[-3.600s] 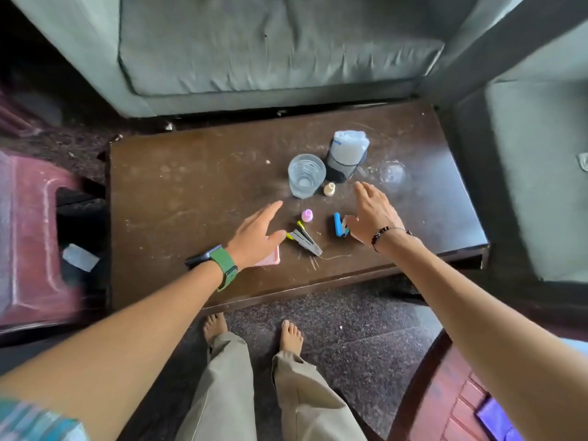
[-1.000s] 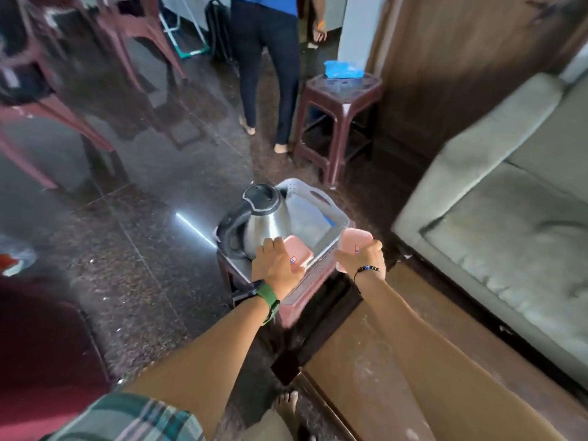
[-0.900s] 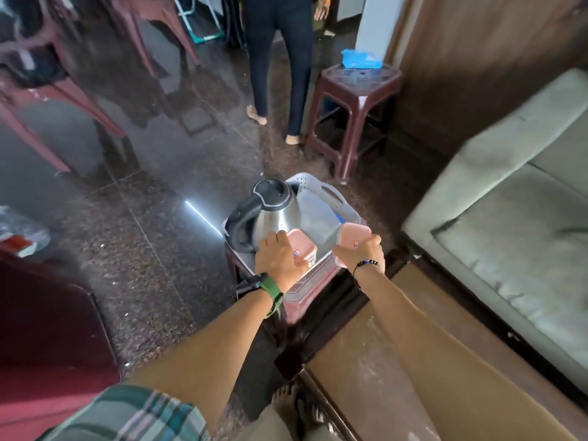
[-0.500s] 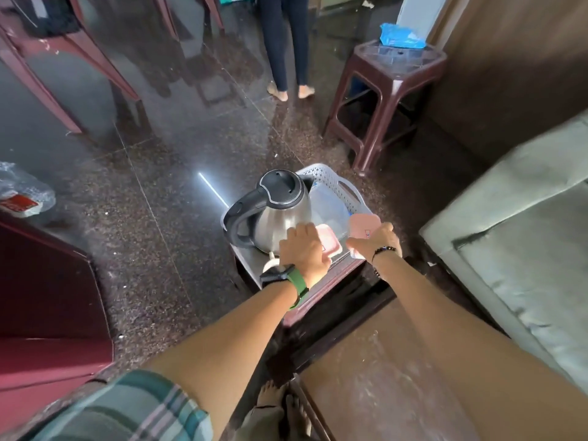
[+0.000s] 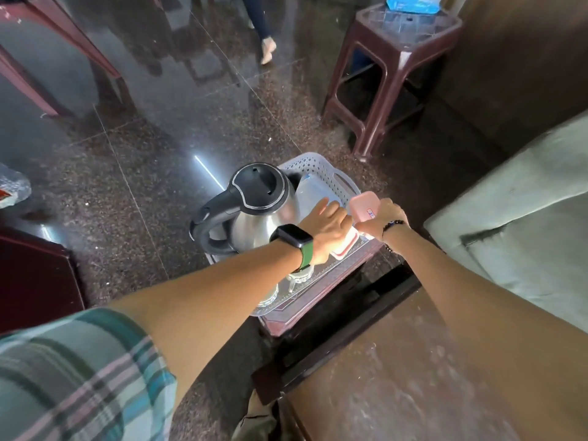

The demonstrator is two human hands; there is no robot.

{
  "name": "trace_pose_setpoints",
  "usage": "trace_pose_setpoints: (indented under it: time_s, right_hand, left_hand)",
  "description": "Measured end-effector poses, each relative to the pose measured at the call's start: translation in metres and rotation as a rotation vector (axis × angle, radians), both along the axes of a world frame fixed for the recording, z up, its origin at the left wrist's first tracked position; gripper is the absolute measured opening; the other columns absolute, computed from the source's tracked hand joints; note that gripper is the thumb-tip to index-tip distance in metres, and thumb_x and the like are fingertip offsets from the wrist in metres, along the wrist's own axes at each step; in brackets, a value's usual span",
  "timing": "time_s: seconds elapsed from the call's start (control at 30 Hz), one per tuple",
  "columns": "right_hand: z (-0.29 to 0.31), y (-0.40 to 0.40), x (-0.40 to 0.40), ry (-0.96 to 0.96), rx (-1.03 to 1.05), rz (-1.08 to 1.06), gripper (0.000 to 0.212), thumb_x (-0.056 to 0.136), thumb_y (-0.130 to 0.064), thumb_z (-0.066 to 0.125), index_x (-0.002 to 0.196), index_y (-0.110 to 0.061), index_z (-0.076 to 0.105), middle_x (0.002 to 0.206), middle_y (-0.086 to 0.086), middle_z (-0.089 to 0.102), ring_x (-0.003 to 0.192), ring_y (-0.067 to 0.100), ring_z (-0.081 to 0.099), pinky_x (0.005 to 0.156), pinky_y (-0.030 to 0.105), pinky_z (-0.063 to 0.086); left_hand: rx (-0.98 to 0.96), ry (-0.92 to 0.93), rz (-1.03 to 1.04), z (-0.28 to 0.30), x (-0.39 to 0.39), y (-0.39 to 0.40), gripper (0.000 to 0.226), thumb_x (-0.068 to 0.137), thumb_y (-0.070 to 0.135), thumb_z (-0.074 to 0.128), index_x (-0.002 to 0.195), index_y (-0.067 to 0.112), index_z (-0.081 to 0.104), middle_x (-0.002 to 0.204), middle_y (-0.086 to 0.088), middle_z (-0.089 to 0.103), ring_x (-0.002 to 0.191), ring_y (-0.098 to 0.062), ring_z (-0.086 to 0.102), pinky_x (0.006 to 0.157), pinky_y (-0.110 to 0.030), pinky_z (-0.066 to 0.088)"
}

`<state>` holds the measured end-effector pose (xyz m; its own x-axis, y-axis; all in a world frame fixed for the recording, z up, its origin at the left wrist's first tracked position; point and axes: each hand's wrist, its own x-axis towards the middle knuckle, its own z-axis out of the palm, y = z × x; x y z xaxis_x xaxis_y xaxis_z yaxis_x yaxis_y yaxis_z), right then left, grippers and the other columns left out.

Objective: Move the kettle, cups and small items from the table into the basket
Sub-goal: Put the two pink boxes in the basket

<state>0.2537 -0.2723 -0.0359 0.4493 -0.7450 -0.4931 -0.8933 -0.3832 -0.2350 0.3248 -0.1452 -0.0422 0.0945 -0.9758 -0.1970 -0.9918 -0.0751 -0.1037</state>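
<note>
Reaching over the basket [image 5: 321,165] now, we have both hands down among the load. Our left hand [image 5: 327,226] is curled over a pink box [image 5: 342,249] just beneath it, though we cannot tell whether the grip is clenched on it or already released, since the knuckles hide the fingers. Our right hand [image 5: 380,219] is grasping a second pink box [image 5: 364,206], tilted up just beyond the left knuckles, above the basket's near corner. The kettle [image 5: 254,211] stands inside the basket, right beside the left hand, and glass cups [image 5: 296,278] sit below that wrist. The risk, as we judge it: space is tight, so setting the right box down could knock the first, or our left wrist could clip the cups on withdrawal. The bench [image 5: 397,377] lies behind both grips.
</note>
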Motion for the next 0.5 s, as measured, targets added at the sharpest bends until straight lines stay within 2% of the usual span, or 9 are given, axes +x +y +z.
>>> trace_pose_setpoints:
  time_s: [0.1, 0.2, 0.27, 0.3, 0.33, 0.37, 0.4, 0.43, 0.5]
  right_hand:
    - [-0.010, -0.004, 0.003, -0.011, 0.009, 0.002, 0.081, 0.073, -0.032, 0.073, 0.135, 0.001, 0.032, 0.133, 0.019, 0.047, 0.124, 0.036, 0.046, 0.100, 0.040, 0.045]
    - [-0.020, -0.005, 0.008, -0.008, -0.004, 0.034, 0.083, 0.071, -0.032, 0.074, 0.135, 0.000, 0.033, 0.131, 0.020, 0.042, 0.121, 0.035, 0.045, 0.098, 0.038, 0.044]
    - [-0.027, -0.005, 0.010, 0.006, -0.026, 0.074, 0.082, 0.070, -0.032, 0.073, 0.134, 0.000, 0.033, 0.131, 0.020, 0.041, 0.121, 0.035, 0.045, 0.099, 0.038, 0.043]
    - [-0.030, -0.004, 0.012, 0.007, -0.037, 0.086, 0.081, 0.072, -0.034, 0.073, 0.134, -0.001, 0.033, 0.132, 0.020, 0.040, 0.123, 0.035, 0.044, 0.100, 0.038, 0.042]
    - [-0.033, -0.003, 0.013, 0.005, -0.052, 0.099, 0.082, 0.073, -0.035, 0.072, 0.135, -0.001, 0.032, 0.133, 0.020, 0.039, 0.125, 0.035, 0.043, 0.101, 0.039, 0.041]
    - [-0.035, -0.001, 0.013, 0.005, -0.075, 0.119, 0.082, 0.074, -0.038, 0.072, 0.136, -0.001, 0.031, 0.135, 0.019, 0.038, 0.127, 0.035, 0.041, 0.102, 0.040, 0.040]
    - [-0.037, 0.000, 0.014, 0.009, -0.104, 0.145, 0.084, 0.075, -0.041, 0.071, 0.137, -0.001, 0.031, 0.136, 0.019, 0.038, 0.128, 0.035, 0.040, 0.103, 0.041, 0.039]
    - [-0.039, 0.002, 0.014, 0.015, -0.141, 0.173, 0.085, 0.075, -0.045, 0.069, 0.137, -0.002, 0.031, 0.137, 0.019, 0.039, 0.129, 0.035, 0.039, 0.103, 0.042, 0.038]
    - [-0.045, 0.005, 0.014, 0.038, -0.224, 0.222, 0.085, 0.073, -0.053, 0.067, 0.136, -0.005, 0.034, 0.137, 0.017, 0.043, 0.129, 0.034, 0.040, 0.103, 0.043, 0.036]
  left_hand:
    - [0.019, -0.053, -0.042, -0.009, 0.008, -0.003, 0.049, 0.076, 0.010, 0.064, 0.122, 0.002, 0.048, 0.116, -0.015, 0.054, 0.114, -0.031, 0.047, 0.107, -0.046, 0.035]
    - [-0.044, -0.105, -0.115, -0.016, 0.010, -0.003, 0.026, 0.065, 0.017, 0.064, 0.090, 0.010, 0.070, 0.081, -0.004, 0.067, 0.083, -0.022, 0.064, 0.084, -0.036, 0.055]
    - [-0.072, -0.087, -0.131, -0.021, 0.010, -0.009, 0.017, 0.063, 0.021, 0.063, 0.075, 0.013, 0.072, 0.071, -0.001, 0.067, 0.071, -0.019, 0.066, 0.071, -0.030, 0.058]
    - [-0.059, -0.075, -0.120, -0.024, 0.013, -0.011, 0.018, 0.066, 0.020, 0.065, 0.081, 0.011, 0.072, 0.078, -0.006, 0.068, 0.078, -0.022, 0.066, 0.074, -0.032, 0.057]
    - [-0.032, -0.044, -0.108, -0.025, 0.016, -0.014, 0.026, 0.075, 0.019, 0.064, 0.098, 0.007, 0.068, 0.097, -0.013, 0.065, 0.096, -0.028, 0.062, 0.087, -0.038, 0.053]
    - [0.064, -0.007, -0.057, -0.030, 0.018, -0.016, 0.035, 0.087, 0.019, 0.054, 0.119, 0.006, 0.056, 0.120, -0.018, 0.054, 0.118, -0.035, 0.049, 0.102, -0.046, 0.041]
    - [0.163, 0.024, 0.019, -0.034, 0.018, -0.017, 0.040, 0.094, 0.020, 0.043, 0.134, 0.012, 0.041, 0.135, -0.020, 0.038, 0.130, -0.041, 0.032, 0.110, -0.053, 0.027]
    - [0.218, 0.044, 0.105, -0.032, 0.018, -0.017, 0.042, 0.098, 0.023, 0.035, 0.139, 0.017, 0.032, 0.142, -0.020, 0.028, 0.134, -0.045, 0.023, 0.112, -0.055, 0.020]
    - [0.190, 0.136, 0.243, -0.036, 0.015, -0.017, 0.042, 0.099, 0.032, 0.031, 0.139, 0.019, 0.030, 0.141, -0.019, 0.030, 0.129, -0.044, 0.030, 0.109, -0.051, 0.025]
